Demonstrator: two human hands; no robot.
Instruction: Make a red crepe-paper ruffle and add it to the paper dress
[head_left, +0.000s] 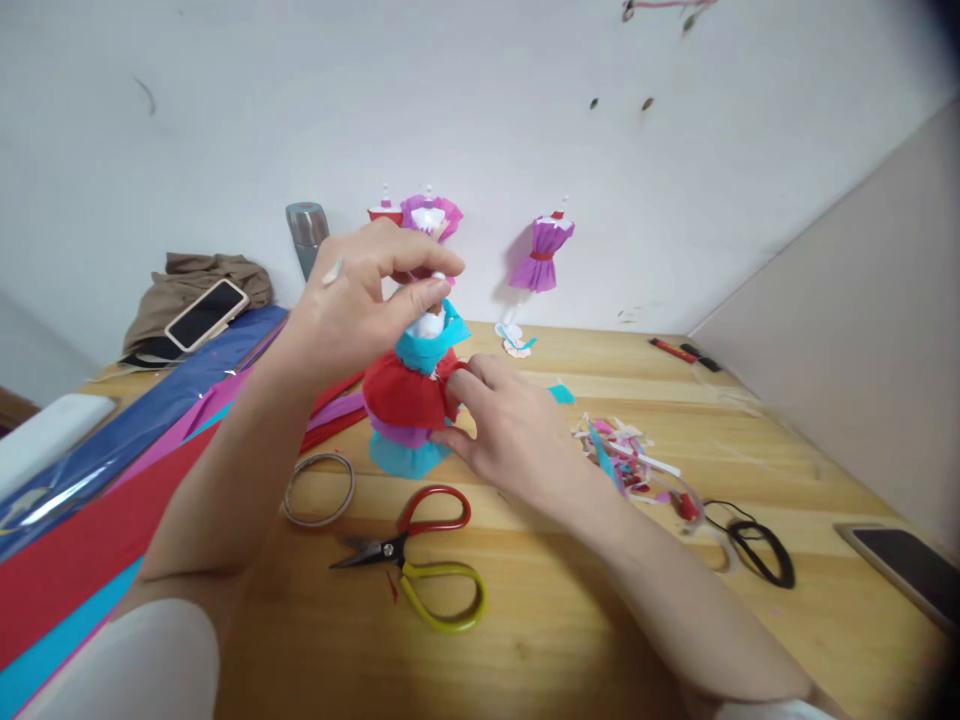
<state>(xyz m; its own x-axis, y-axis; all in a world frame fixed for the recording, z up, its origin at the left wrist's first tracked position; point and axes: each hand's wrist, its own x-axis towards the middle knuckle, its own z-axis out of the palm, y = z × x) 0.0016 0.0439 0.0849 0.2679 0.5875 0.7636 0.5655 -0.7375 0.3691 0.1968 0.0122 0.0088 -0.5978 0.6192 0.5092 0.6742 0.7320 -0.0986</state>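
Observation:
A small dress form [428,323] stands upright near the middle of the table, dressed in a blue top and a layered skirt [409,395] of red, purple and blue crepe paper. My left hand [375,285] pinches the knob at the top of the form between thumb and fingers. Lower down on the right side, my right hand [506,425] has its fingers closed on the edge of the red layer. Scissors [394,550] with one red and one yellow handle lie in front of the form, beside a roll of tape [320,490].
Crepe paper strips [82,540] lie at the left, near a phone [206,315] on brown cloth [176,280]. Behind stand a flask [307,235] and a purple dress form [546,252]. Paper scraps [626,460], a black cord [765,555] and another phone [911,565] are at the right.

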